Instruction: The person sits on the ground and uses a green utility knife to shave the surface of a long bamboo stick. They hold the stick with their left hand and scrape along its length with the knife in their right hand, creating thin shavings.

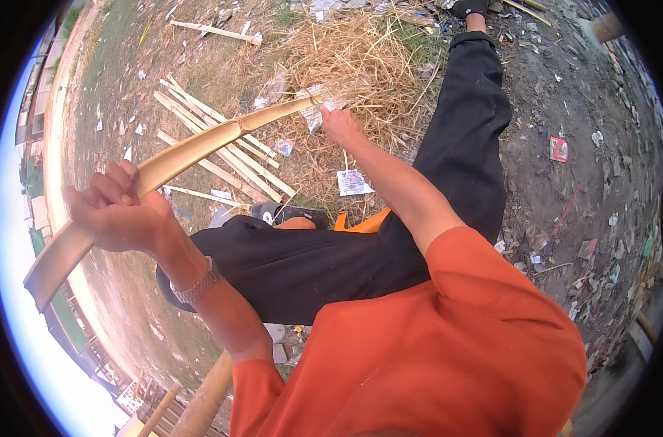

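— What do we hold?
— Our left hand [116, 207] has its fingers wrapped round a split bamboo strip [189, 153]; our right hand [339, 124] pinches its far end above the dry straw pile [361, 58].

We look steeply down from our head, close over our orange cotton shirt [448, 342], through one fisheye view.

The left hand [116, 211] covered the stretch of the split bamboo strip [193, 149] it gripped, the right hand [340, 124] hid whatever it pinched at the strip's far end, and the orange object [364, 222] lay mostly concealed behind the black trouser leg [463, 138].
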